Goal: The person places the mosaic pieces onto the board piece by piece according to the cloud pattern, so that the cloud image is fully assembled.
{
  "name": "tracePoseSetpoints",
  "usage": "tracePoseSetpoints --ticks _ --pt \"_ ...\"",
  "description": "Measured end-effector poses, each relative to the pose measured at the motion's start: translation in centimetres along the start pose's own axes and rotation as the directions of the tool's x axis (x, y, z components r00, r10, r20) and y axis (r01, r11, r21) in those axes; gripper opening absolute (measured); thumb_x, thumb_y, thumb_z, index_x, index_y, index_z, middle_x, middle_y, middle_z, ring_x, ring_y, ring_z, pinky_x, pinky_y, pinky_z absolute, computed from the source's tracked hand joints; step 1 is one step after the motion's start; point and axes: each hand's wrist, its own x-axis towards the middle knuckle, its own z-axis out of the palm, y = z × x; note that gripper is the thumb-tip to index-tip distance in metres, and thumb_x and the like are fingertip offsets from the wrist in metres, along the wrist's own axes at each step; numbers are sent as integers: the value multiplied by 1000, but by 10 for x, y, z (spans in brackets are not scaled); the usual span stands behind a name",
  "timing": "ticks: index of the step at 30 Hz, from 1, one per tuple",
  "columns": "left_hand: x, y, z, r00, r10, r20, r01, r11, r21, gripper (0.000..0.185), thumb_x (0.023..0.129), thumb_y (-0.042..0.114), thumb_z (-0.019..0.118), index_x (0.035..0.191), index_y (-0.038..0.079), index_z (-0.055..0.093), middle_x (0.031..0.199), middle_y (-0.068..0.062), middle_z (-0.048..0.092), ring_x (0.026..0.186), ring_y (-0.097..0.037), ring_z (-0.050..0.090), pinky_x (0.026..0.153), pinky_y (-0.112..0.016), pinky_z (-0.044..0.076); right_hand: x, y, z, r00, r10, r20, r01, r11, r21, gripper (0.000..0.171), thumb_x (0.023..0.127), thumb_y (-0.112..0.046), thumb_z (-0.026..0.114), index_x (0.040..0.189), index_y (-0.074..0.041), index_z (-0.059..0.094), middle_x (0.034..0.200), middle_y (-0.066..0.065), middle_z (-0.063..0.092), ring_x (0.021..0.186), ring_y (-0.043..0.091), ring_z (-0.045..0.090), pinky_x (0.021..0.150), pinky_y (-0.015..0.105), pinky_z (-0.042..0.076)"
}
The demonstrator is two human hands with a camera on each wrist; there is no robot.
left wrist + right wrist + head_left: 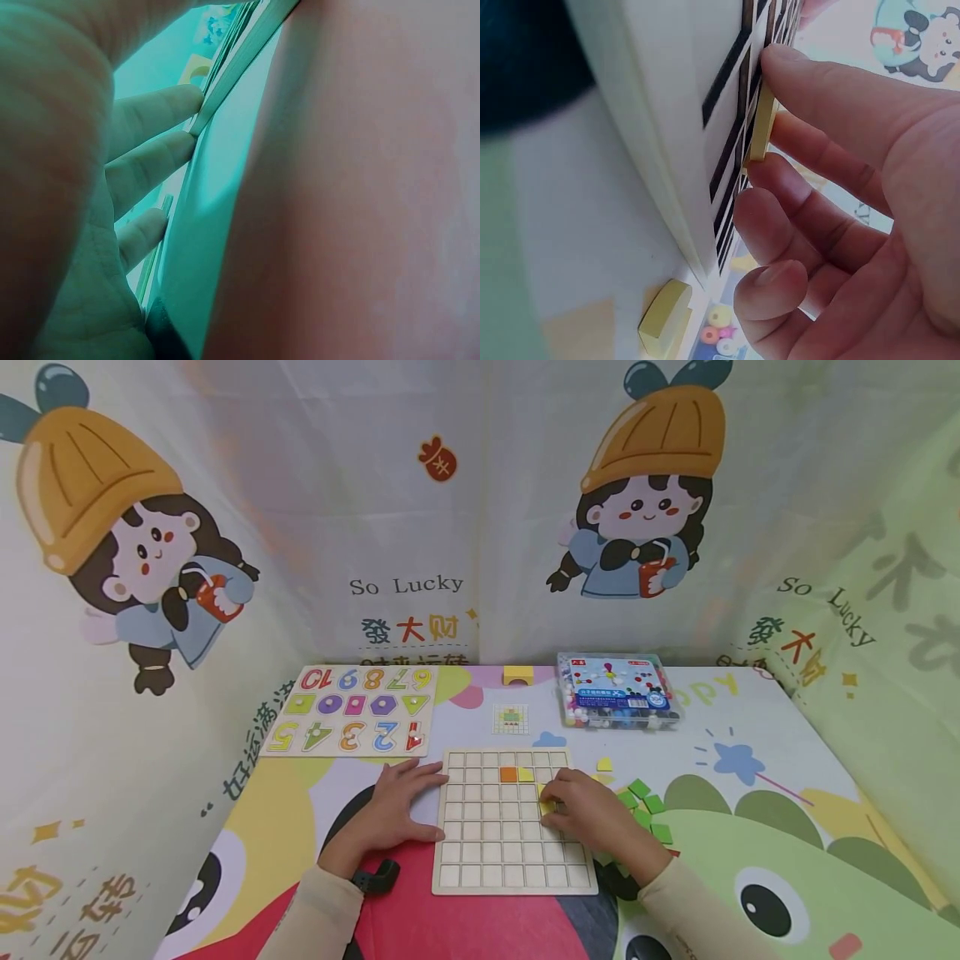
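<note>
A pale wooden grid board [491,853] lies flat on the table. My left hand [397,806] touches its left edge, thumb and fingers spread; in the left wrist view the fingertips [180,142] meet the board's side. Over the right part of the grid, my right hand [588,806] pinches a yellow tile [763,124] between thumb and fingers, against or just over the cells. An orange square tile [508,774] and a yellow tile with a curved edge [526,775] sit side by side in the second row from the far edge.
Several green tiles [640,788] and a yellow piece [604,764] lie right of the board. Behind it are a small pattern card [512,719], a yellow arch block [517,675] and a clear box [617,692] of coloured parts. A number puzzle [352,710] stands far left.
</note>
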Motion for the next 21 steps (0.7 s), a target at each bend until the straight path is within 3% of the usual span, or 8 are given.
tracePoseSetpoints --ticks 16,21 --pt "-1 1 0 1000 -3 -12 3 1000 -5 83 76 40 91 150 19 61 166 -3 47 160 -40 23 128 -72 4 1 0 0 999 39 -18 -40 999 -7 25 84 -27 91 101 -15 78 95 -7 64 91 9 60 85 38 59" --pt "-1 0 1 1000 -2 -10 2 1000 1 83 76 41 91 150 19 60 166 -2 47 160 -40 23 128 -73 3 -2 4 -9 995 98 -23 -98 995 26 24 85 -28 90 102 -16 78 97 -7 66 89 9 59 85 37 58"
